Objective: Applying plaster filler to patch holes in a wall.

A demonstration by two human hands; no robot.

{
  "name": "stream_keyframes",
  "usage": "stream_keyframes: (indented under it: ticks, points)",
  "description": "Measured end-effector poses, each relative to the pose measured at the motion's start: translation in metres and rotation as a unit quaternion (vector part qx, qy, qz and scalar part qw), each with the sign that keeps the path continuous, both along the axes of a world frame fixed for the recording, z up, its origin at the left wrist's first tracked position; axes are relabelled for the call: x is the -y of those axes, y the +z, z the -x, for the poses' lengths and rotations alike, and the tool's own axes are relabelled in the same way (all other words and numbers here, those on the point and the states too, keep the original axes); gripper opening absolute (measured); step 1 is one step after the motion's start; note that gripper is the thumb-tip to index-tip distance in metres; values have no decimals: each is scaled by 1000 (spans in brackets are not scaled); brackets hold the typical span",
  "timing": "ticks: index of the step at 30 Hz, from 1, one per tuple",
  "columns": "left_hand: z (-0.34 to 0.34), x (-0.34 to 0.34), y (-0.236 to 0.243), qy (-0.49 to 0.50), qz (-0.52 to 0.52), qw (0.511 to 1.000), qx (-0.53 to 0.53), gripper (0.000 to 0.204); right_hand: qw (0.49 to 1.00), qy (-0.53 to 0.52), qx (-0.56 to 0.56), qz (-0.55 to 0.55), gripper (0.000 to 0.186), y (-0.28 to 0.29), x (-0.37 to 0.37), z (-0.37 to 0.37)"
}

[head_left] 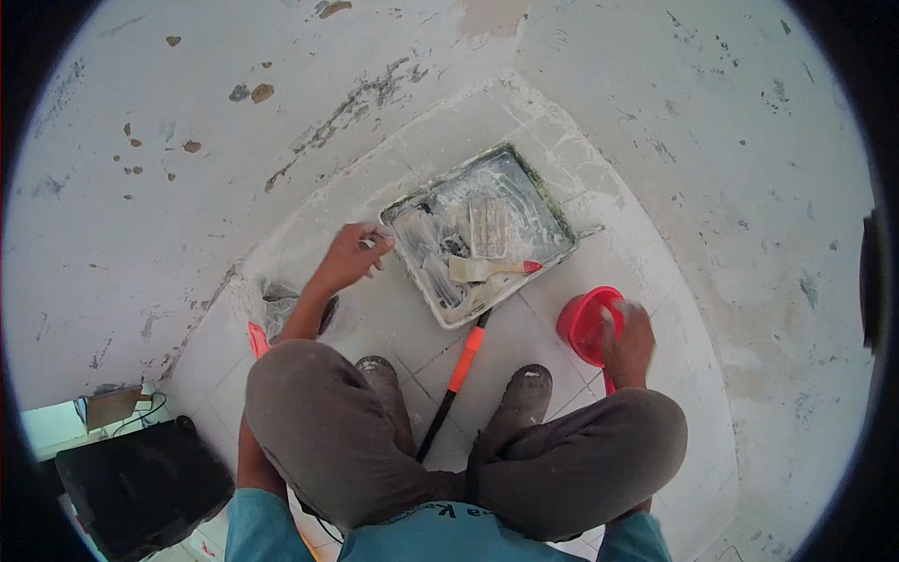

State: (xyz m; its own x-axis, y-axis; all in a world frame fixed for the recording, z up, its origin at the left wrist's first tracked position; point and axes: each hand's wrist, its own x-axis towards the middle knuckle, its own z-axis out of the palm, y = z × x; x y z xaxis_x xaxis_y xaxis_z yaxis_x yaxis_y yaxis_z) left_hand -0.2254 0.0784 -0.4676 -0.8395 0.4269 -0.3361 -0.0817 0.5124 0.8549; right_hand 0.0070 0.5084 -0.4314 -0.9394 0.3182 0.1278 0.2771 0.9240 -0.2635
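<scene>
The left hand (361, 253) hung partly open, fingers loosely bent, with nothing seen in it; the paint tray (524, 183) lay just to its right, with a paintbrush (471, 270) across it. The right hand (629, 342) was blurred at a red dipper (583, 330) to its left, so its grip could not be told. A steady, level dipper would probably have spilled least.

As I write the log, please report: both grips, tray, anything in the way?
Left grip beside tray, contact unclear. Right grip at rim of red bucket. Brush lying on tray. Possible obstacle: orange-black pole between shoes.
</scene>
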Motion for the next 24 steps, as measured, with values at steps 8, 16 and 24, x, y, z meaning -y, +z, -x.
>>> stream_keyframes:
  ticks: [8, 16, 24]
  points:
    - [-27, -38, -87, 147, -22, 984, 103, 44, 940, 309, 96, -108, 30, -82, 50, 136]
    - [-7, -20, -195, 251, 35, 959, -128, 48, 896, 379, 157, -172, 25, -88, 82, 161]
    - [-3, -36, -136, 259, -76, 960, 74, 31, 916, 383, 101, -62, 52, -75, 90, 136]
